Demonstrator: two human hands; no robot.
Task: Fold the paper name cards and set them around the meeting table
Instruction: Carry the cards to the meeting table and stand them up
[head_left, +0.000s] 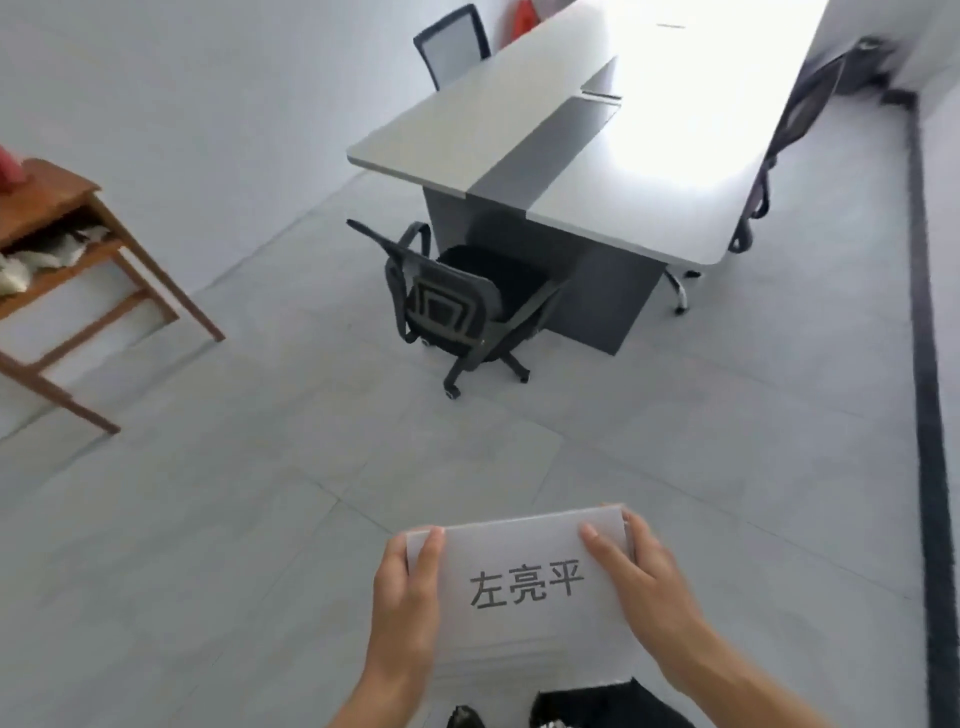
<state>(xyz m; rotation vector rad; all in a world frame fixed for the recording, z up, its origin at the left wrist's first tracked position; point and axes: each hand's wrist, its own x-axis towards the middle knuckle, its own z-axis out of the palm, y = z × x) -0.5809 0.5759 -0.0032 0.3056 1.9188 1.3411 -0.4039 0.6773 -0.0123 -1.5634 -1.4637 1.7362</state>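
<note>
A white paper name card (519, 566) with three black printed characters is held flat in front of me, low in the view. My left hand (408, 587) grips its left edge, thumb on top. My right hand (636, 577) grips its right edge the same way. More sheets seem to lie stacked under it. The long white and grey meeting table (597, 171) stands ahead, a few steps away, its top bare and partly washed out by glare.
A black office chair (462, 306) stands at the table's near end, another (452, 44) at its far left side, one (769, 171) on the right. A wooden side table (62, 249) stands at left by the wall. Grey tiled floor lies between.
</note>
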